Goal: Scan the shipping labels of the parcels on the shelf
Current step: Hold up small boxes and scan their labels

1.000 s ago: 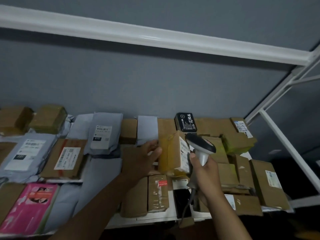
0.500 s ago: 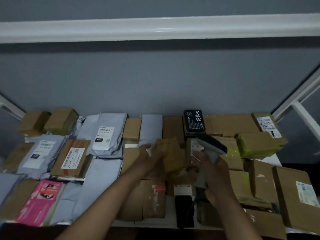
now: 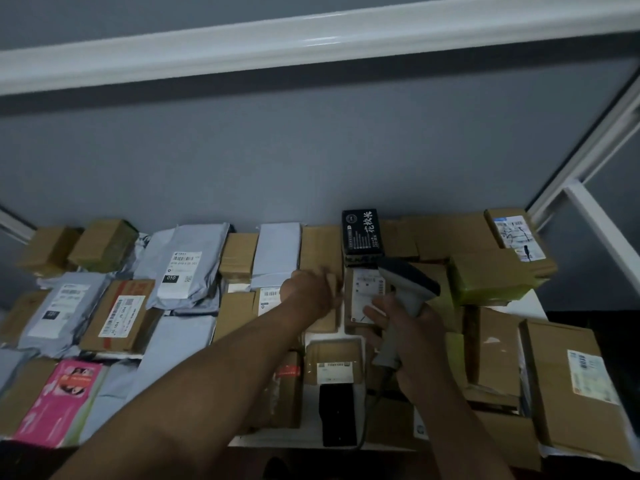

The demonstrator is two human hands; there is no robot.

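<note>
R hand (image 3: 412, 327) clamped on scanner (image 3: 405, 292), head over labelled box (image 3: 363, 299). L hand (image 3: 311, 292) on adjacent box, blurred; grip can't tell.

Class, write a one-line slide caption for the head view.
Right hand aims a barcode scanner at a labelled box while left hand sorts shelf parcels.

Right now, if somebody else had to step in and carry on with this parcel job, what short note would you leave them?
Right hand grips the barcode scanner, its head above a small brown box that lies label up.
Left hand rests on the parcels beside that box; whether it grips one is unclear.
Parcels cover the shelf: grey mailer bags left, cardboard boxes right, a black box at the back.
Which labels are already scanned cannot be told. Left: scan this box, then the others.
</note>
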